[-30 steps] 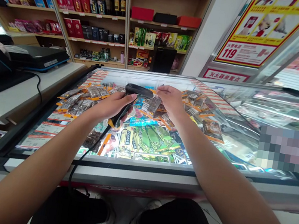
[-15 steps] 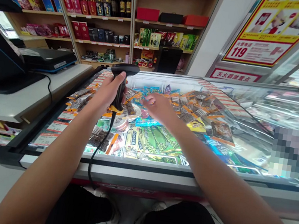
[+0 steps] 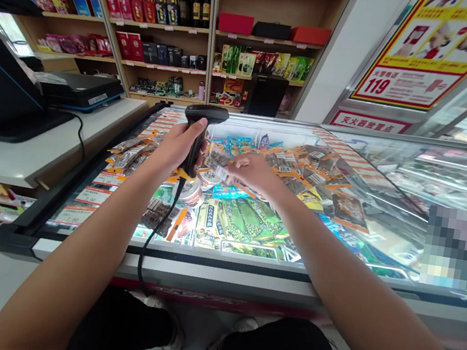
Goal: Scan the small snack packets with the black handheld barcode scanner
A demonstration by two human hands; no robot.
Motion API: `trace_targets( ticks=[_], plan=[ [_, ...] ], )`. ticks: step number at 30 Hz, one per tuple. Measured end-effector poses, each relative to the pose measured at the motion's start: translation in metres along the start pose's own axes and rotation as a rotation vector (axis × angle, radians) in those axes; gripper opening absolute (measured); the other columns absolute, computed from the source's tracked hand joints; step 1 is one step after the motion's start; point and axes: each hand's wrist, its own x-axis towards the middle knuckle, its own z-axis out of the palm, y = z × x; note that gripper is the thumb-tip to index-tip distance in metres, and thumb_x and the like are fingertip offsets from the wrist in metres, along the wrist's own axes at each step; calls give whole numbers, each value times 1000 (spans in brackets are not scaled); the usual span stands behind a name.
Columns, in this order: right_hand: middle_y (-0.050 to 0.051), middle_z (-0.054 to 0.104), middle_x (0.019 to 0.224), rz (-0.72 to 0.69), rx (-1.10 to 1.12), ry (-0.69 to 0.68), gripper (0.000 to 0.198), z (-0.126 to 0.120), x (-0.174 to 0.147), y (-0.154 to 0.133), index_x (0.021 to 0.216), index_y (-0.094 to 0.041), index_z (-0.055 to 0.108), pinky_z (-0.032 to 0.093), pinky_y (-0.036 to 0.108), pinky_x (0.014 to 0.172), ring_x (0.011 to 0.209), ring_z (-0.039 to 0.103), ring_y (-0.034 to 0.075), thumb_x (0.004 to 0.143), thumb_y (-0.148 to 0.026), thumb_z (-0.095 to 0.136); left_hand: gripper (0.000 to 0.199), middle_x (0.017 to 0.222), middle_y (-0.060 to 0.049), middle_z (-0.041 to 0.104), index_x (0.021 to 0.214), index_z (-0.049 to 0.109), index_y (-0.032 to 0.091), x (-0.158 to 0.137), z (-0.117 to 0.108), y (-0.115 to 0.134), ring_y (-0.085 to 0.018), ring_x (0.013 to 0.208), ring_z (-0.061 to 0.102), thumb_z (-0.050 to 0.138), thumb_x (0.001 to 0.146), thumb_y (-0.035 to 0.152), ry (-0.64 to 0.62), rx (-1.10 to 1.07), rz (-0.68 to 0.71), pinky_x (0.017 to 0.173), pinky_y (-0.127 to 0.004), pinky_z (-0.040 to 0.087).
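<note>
My left hand (image 3: 179, 146) is wrapped round the handle of a black barcode scanner (image 3: 207, 115) with a yellow trim, held upright over the chest freezer; its black cable runs down over the front edge. My right hand (image 3: 255, 172) pinches a small clear snack packet (image 3: 217, 157) with dark contents and orange edging, somewhat blurred, just right of the scanner. Similar packets lie in a pile to the right (image 3: 317, 164) and another to the left (image 3: 133, 153) on the glass. A single packet (image 3: 161, 217) rests near the front edge.
Below the glass of the freezer (image 3: 217, 275) show green ice-cream wrappers (image 3: 244, 218) and round tubs (image 3: 190, 192). At left, a counter (image 3: 9, 163) carries a scale (image 3: 83, 89) and a dark screen. Shelves (image 3: 263, 41) with boxes and bottles stand behind.
My right hand, seen without a packet before, now has a snack packet beside the scanner. The scanner in my left hand has shifted slightly right in view.
</note>
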Motion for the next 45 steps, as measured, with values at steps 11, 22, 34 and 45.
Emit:
trace_targets(
  ticks=[11, 22, 34, 45],
  plan=[
    [0, 59, 77, 176, 612, 426, 26, -40, 21, 32, 86, -22, 68, 49, 23, 53, 63, 56, 13, 83, -46, 77, 43, 71, 0, 62, 84, 53, 20, -11, 12, -13, -12, 46, 59, 61, 92, 62, -386, 135, -27, 42, -24, 44],
    [-3, 47, 69, 200, 665, 488, 20, -52, 22, 34, 83, -22, 65, 48, 22, 54, 59, 47, 11, 84, -39, 76, 46, 61, -1, 62, 81, 60, 21, -17, 12, -12, -16, 52, 62, 51, 97, 62, -536, 415, -5, 52, -26, 48],
    [0, 48, 67, 147, 527, 456, 28, -55, 24, 43, 81, -23, 64, 44, 28, 54, 60, 49, 15, 85, -48, 75, 36, 75, -1, 62, 91, 59, 19, -13, 10, -14, -11, 52, 59, 61, 94, 54, -517, 384, 18, 48, -24, 45],
    [16, 71, 112, -289, -227, 463, 21, -39, 5, 24, 107, -17, 72, 47, 48, 96, 109, 62, 32, 88, -27, 68, 42, 65, 2, 59, 90, 55, 19, 0, -10, 6, -8, 41, 51, 59, 91, 61, -155, -124, 46, 40, -23, 36]
  ],
)
